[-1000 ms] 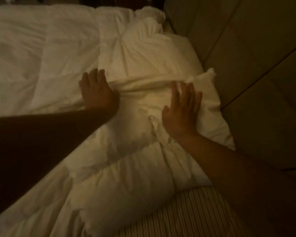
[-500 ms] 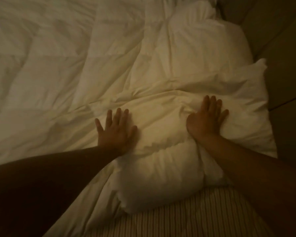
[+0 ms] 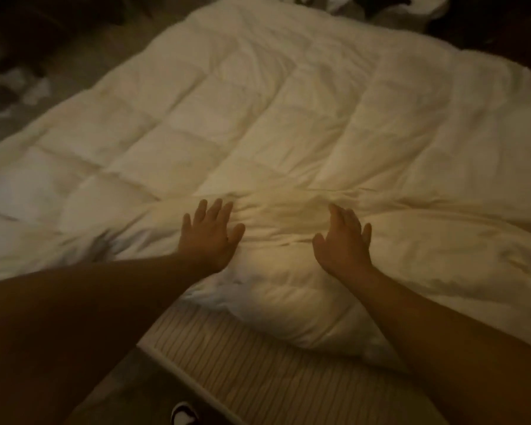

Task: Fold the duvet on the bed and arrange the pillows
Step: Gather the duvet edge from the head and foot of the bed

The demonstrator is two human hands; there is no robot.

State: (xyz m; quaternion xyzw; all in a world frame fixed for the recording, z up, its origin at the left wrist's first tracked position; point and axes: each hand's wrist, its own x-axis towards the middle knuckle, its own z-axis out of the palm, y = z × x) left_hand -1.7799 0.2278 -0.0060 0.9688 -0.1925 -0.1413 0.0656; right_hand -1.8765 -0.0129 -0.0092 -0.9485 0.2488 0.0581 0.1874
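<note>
Both the left hand and right hand lie flat, fingers spread, atop the duvet.

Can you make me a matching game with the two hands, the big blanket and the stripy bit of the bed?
Things:
1. left hand
2. right hand
3. duvet
4. striped mattress

Descriptions:
A. bare, at the near edge of the bed
B. white, quilted, spread over the bed
C. fingers spread, flat on the duvet
D. open, tilted on its edge, thumb out to the side

Pairs: 1-C, 2-D, 3-B, 4-A
</note>
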